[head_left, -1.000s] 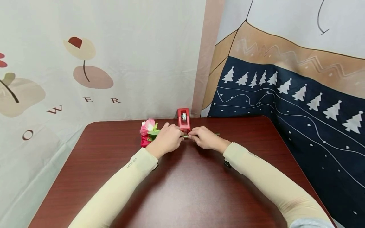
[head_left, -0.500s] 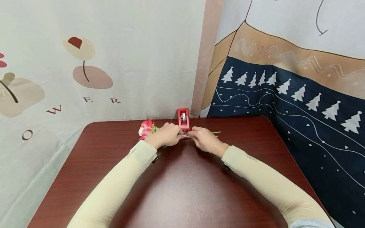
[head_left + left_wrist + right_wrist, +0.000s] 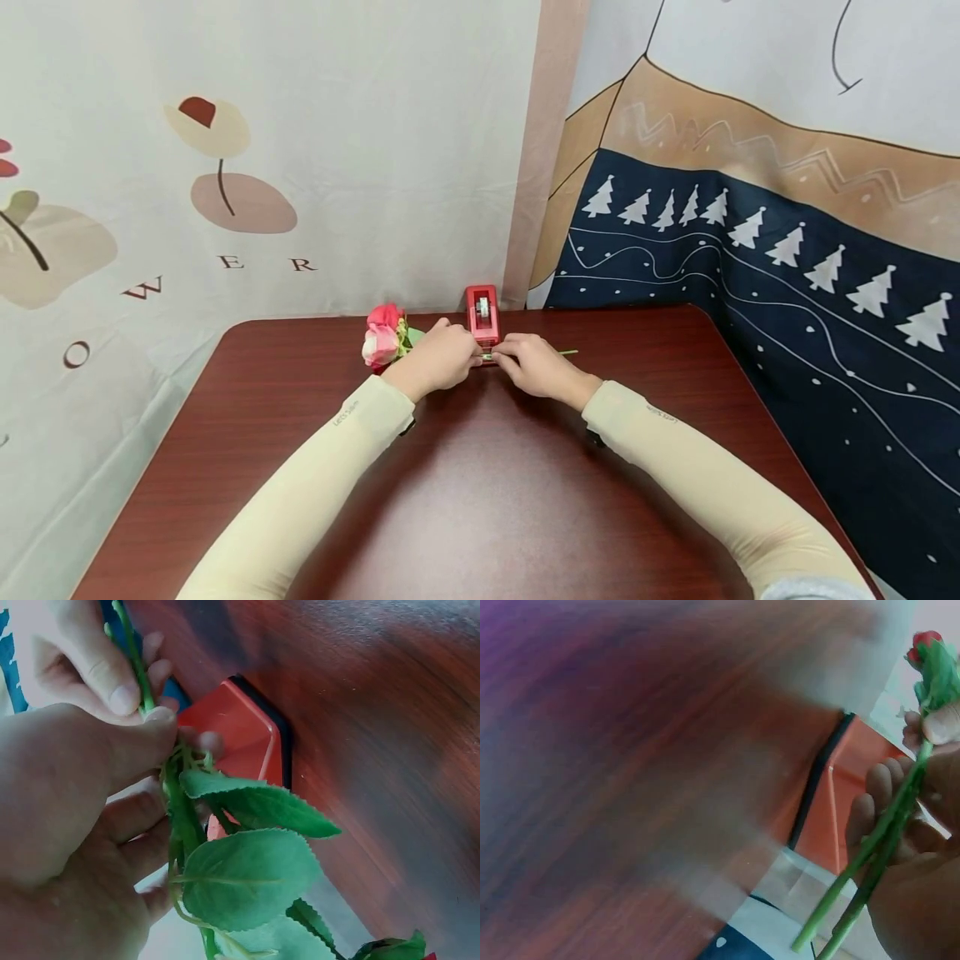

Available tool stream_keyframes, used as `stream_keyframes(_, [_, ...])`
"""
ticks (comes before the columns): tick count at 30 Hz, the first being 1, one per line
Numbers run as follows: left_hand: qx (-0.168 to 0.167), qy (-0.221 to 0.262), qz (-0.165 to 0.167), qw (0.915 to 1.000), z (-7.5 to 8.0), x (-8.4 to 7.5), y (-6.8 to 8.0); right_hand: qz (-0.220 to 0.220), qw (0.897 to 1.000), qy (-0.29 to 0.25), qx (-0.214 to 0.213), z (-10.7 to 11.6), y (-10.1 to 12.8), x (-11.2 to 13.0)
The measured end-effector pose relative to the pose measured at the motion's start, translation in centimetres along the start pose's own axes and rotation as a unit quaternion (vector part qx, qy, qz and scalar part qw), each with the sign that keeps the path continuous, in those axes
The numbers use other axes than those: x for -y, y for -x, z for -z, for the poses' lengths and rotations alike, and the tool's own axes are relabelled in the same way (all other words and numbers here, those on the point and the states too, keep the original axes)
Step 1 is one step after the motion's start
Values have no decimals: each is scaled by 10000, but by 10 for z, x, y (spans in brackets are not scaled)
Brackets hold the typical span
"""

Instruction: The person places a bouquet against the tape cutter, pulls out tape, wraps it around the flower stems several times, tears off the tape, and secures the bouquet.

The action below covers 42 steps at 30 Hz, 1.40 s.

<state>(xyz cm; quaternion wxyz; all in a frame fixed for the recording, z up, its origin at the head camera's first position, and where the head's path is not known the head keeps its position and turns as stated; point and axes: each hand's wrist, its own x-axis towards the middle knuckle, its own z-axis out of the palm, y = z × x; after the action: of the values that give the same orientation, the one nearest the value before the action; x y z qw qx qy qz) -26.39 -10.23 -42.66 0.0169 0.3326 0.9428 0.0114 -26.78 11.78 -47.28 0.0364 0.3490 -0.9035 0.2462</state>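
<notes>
Two artificial flowers, red and pink (image 3: 382, 337), lie together with their green stems (image 3: 564, 352) running right across the dark red table (image 3: 480, 500). My left hand (image 3: 441, 358) grips the stems (image 3: 174, 817) just below the leaves (image 3: 251, 874). My right hand (image 3: 528, 365) pinches the same stems (image 3: 877, 851) right beside it, fingertips nearly touching the left hand's. Both hands sit directly in front of a red tape dispenser (image 3: 482, 315), seen close behind the fingers as a red tape dispenser (image 3: 232, 735) in the left wrist view. The stem ends stick out past the right hand.
Printed cloth hangs behind and to the right of the table: a pale flower-print cloth (image 3: 262, 167) on the left and a navy cloth with white trees (image 3: 787, 275) on the right. The table's rounded far corners lie close behind the dispenser.
The flower heads have turned and lifted a little at the left, the red one now above the pink. Both hands stay together on the stems in front of the dispenser.
</notes>
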Motion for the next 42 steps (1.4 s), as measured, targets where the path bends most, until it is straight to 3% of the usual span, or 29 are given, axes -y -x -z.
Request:
stream_keyframes(4, [-399, -462, -209, 9979, -2, -2, 2, -241, 9989, -308, 256, 8, -8, -4])
stream_keyframes(7, [-683, -687, -352, 9947, -5, -3, 4, -642, 9917, -869, 701, 16, -15, -7])
stream_keyframes(11, [-945, -972, -465, 9897, -9, -4, 5, -999, 9723, -1510, 1475, 25, -23, -12])
stream_keyframes(15, [-1176, -1352, -532, 9824, -11, -6, 6, -970, 9476, -2052, 2248, 28, -30, -19])
stream_keyframes(17, [-1275, -1491, -568, 9789, -11, -7, 7, -997, 9343, -2338, 2498, 28, -31, -22])
stream_keyframes(19, [-1356, -1556, -590, 9767, -12, -8, 8, -1009, 9273, -2493, 2605, 27, -32, -25])
stream_keyframes(22, [-1414, -1562, -567, 9759, -13, -9, 9, -962, 9325, -2392, 2530, 27, -32, -27])
stream_keyframes(31, [-1496, -1109, -306, 9820, -15, -7, 9, -627, 9644, -1675, 1947, 22, -30, -24])
stream_keyframes(37, [-1295, -971, -72, 9868, -12, -8, 6, -339, 9844, -1094, 1338, 17, -23, -21])
stream_keyframes(42, [-1019, -693, 89, 9923, -8, -7, 3, 73, 9942, -697, 817, 11, -19, -21])
